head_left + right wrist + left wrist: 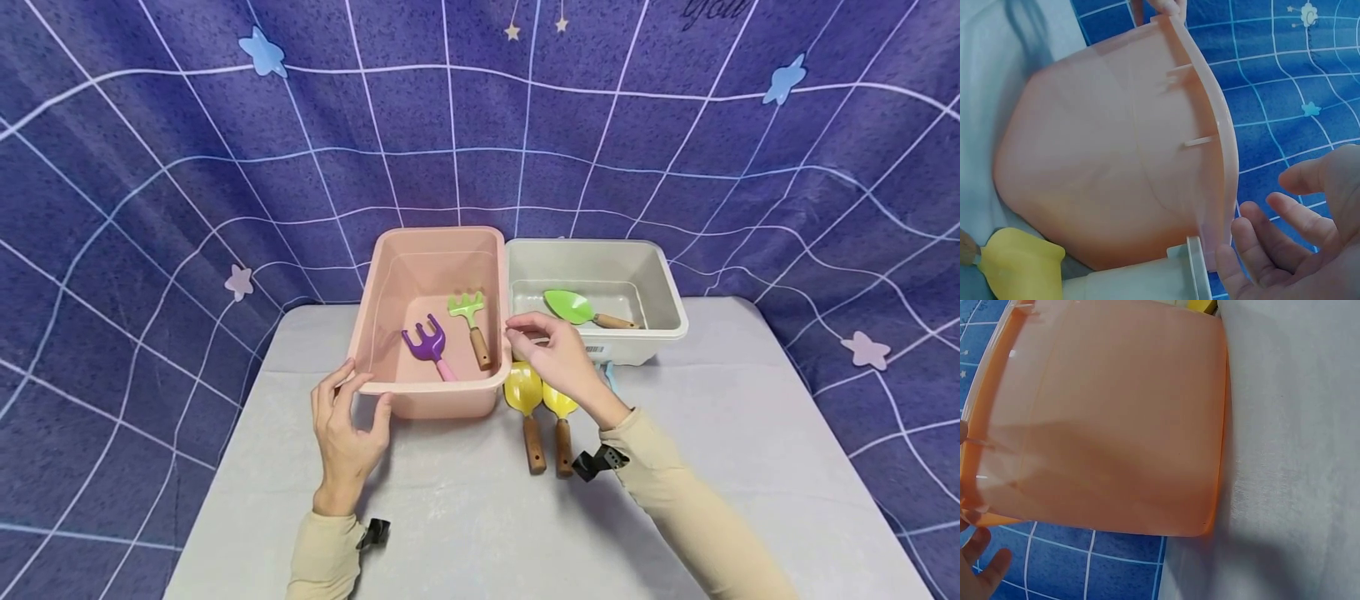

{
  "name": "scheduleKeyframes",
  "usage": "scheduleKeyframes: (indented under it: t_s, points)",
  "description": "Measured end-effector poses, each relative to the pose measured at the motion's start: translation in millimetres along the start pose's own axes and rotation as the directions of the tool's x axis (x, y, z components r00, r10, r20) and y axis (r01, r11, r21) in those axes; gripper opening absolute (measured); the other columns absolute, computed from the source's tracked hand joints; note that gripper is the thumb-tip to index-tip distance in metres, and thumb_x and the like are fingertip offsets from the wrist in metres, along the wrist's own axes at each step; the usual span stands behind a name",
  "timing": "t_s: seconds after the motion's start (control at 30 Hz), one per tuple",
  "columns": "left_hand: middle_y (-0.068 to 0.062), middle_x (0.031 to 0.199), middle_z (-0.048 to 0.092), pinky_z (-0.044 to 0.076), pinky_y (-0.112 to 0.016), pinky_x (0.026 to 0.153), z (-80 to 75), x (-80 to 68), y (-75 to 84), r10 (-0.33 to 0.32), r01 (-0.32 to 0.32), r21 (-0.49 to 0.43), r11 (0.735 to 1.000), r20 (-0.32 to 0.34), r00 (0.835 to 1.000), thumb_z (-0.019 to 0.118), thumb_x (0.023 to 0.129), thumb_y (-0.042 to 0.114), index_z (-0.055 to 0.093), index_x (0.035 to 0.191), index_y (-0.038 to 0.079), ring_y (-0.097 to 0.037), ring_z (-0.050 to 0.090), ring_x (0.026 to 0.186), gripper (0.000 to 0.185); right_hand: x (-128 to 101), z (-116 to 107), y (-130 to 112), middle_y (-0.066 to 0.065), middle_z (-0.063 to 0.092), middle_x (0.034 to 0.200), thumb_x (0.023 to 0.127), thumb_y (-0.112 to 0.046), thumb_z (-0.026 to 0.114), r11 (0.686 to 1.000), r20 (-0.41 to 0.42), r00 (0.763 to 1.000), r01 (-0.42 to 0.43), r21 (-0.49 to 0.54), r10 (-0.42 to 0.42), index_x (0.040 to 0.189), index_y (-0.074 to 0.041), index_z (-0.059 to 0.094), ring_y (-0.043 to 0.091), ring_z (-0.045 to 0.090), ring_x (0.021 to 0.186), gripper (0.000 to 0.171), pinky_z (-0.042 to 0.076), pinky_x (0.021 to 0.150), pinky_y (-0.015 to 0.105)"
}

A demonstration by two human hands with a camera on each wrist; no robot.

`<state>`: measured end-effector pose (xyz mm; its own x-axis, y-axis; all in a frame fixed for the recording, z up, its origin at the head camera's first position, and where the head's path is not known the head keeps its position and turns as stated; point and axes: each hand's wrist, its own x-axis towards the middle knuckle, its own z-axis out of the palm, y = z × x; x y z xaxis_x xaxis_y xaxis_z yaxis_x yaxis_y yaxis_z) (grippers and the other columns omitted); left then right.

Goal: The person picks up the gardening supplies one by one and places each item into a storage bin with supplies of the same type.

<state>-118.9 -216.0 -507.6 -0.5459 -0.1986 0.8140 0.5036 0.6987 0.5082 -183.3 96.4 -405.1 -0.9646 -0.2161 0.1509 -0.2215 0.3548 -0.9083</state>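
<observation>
A pink plastic bin (442, 403) stands on the table, with a purple hand fork (429, 342) and a green hand rake (472, 321) lying inside. My left hand (348, 429) holds the bin's near left corner, fingers over the rim and thumb against the front wall. At the opposite side, my right hand (553, 354) has its relaxed fingers beside the bin's right rim, around the near right corner. In the right wrist view those fingers (1249, 234) are spread and reach the rim; whether they press on it, I cannot tell.
A light grey bin (660, 321) adjoins on the right, holding a green trowel (570, 307). Two yellow shovels, one left (523, 387) and one right (558, 402), lie on the table before it. Something blue (611, 377) is partly hidden behind the right wrist. A blue curtain (480, 125) hangs behind.
</observation>
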Motion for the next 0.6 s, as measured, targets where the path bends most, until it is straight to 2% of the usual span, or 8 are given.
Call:
scheduleKeyframes:
  t_s: [0.6]
  points:
    - [-0.025,0.135,0.066,0.035,-0.027,0.110,1.7,-1.5,1.6,-0.017,0.017,-0.001,1.000,0.004,1.000,0.079,0.085,0.025,0.077,0.114,0.000,-0.049,0.056,0.123,0.038,-8.6,-6.5,16.6,0.014,0.078,0.122,0.103,-0.018,0.067,0.999,-0.012,1.000,0.000,-0.041,-0.001,0.126,-0.001,0.074,0.031,0.074,0.113,0.030,0.057,0.104,0.048]
